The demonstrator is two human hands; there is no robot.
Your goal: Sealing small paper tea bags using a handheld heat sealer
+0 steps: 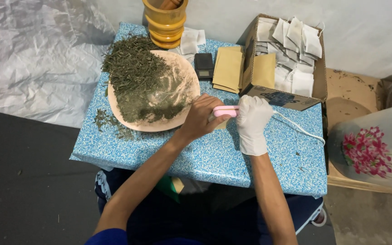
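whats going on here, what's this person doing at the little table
A person sits at a small table covered in blue speckled paper. The gloved right hand and bare left hand together grip a pink handheld tool with a white cord, pressed near a small tan pouch. Beside them a round plate holds dried green herb. Behind lie a stack of tan envelopes, a small scale and a cardboard box of white sachets.

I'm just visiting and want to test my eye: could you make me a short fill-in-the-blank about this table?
1. The right hand wears a white ____.
2. Both hands close on a small sealer coloured ____.
3. The dried green leaves are heaped on a round ____.
4. The white sachets stand in a cardboard ____.

Missing words: glove; pink; plate; box
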